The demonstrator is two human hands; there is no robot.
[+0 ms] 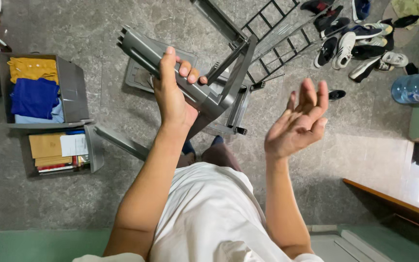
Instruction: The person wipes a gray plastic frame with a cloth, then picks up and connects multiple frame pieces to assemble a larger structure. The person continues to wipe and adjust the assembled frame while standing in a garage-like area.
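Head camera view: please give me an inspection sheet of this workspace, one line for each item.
Surface: grey stone-tile floor, seen from above.
Job's things: grey folding plastic frame with legs, lifted off the floor.
Clutter: grey open box of folded yellow and blue clothes; second grey box of brown envelopes and books; pile of black and white shoes; black metal rack lying flat; blue water bottle.
Grippers: left hand closed around a frame leg; right hand open, palm up, touching nothing.
Cables: nothing seen.
Surroundings: green wall edge; wooden ledge at right.
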